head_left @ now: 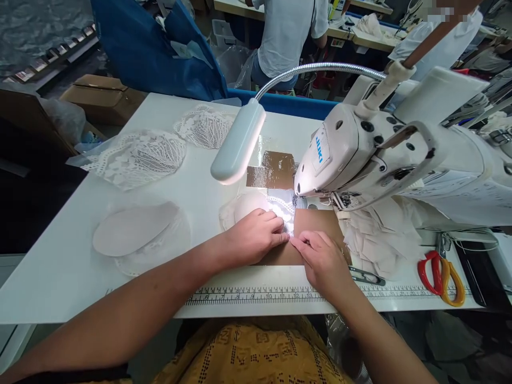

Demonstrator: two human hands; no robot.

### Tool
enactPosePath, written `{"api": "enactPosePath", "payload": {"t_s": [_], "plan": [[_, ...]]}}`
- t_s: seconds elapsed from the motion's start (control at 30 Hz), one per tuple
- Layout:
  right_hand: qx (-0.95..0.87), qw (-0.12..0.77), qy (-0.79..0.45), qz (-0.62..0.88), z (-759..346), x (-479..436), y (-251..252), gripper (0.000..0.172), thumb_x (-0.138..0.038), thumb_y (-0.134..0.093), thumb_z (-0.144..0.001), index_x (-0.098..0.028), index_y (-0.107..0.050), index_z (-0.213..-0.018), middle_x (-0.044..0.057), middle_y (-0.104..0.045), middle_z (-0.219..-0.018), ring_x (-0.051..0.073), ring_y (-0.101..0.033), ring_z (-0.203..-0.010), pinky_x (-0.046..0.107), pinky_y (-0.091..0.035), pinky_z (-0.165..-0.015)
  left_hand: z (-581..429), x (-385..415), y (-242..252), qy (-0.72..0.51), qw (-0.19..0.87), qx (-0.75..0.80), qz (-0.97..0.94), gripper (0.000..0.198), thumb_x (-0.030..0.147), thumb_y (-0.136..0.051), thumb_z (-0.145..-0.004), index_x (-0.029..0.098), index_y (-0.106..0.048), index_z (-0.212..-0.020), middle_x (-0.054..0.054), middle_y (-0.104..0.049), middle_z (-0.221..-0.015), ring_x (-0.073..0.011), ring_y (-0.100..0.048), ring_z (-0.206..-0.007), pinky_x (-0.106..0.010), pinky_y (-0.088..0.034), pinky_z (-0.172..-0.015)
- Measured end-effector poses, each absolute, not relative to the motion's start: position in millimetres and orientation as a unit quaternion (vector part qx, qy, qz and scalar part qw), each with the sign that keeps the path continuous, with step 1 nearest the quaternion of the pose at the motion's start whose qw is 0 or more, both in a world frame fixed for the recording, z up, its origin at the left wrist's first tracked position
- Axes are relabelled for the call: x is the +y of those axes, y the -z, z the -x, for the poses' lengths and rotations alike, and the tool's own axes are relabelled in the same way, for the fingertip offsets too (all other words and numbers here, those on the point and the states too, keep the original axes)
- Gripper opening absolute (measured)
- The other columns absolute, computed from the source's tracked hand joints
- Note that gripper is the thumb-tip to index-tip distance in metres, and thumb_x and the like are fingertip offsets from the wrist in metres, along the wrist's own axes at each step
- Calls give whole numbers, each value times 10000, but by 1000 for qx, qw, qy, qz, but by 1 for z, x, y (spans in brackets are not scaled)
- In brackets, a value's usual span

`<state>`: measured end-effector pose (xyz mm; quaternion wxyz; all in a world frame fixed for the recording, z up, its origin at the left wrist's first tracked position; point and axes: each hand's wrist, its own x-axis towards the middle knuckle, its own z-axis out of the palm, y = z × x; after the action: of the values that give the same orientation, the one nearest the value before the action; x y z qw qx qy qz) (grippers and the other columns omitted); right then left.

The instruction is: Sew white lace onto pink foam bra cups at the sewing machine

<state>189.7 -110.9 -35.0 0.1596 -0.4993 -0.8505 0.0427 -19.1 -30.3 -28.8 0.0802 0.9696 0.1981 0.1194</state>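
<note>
A white lace cup piece [246, 204] lies at the needle area of the white sewing machine [344, 149], brightly lit at its right side. My left hand [258, 234] rests on the near side of this piece, its fingers closed on the edge. Just to the right, my right hand [323, 258] pinches the near corner of the same piece, thumb against forefinger. The fingertips of both hands almost meet there. What lies between them is too small to make out fully. Brown tape-covered sheet [320, 226] lies beneath my hands.
A lamp [239, 141] on a bent metal neck overhangs the work. Lace cups [140, 157] and pale pads [134, 228] lie left. On the right are fabric pieces [380, 232], thread snips [367, 276] and red-and-orange scissors [441, 274]. A ruler strip [256, 295] runs along the front edge.
</note>
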Motion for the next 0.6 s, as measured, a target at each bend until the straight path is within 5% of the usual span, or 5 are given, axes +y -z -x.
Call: {"api": "enactPosePath", "payload": {"t_s": [0.4,0.6], "plan": [[-836,183,-88,510,-194,-104,32,439,13,-415,-817,-176,-633,-1148,63,-623,-942,189,-474,-790,287,-386,-671,19,-32,30,-113,67,200,-971,286,190,-448,-960,220,-651,-1159,-68,-605,-853,-191,-498,-779,-333,-340,-666],[-846,122,-21,518,-188,-104,33,432,42,-428,-739,-171,-665,-1031,58,-604,-859,195,-428,-751,292,-339,-654,12,-28,24,-133,85,215,-964,278,186,-407,-972,149,-662,-1076,-106,-601,-1217,-214,-537,-949,-338,-442,-756]]}}
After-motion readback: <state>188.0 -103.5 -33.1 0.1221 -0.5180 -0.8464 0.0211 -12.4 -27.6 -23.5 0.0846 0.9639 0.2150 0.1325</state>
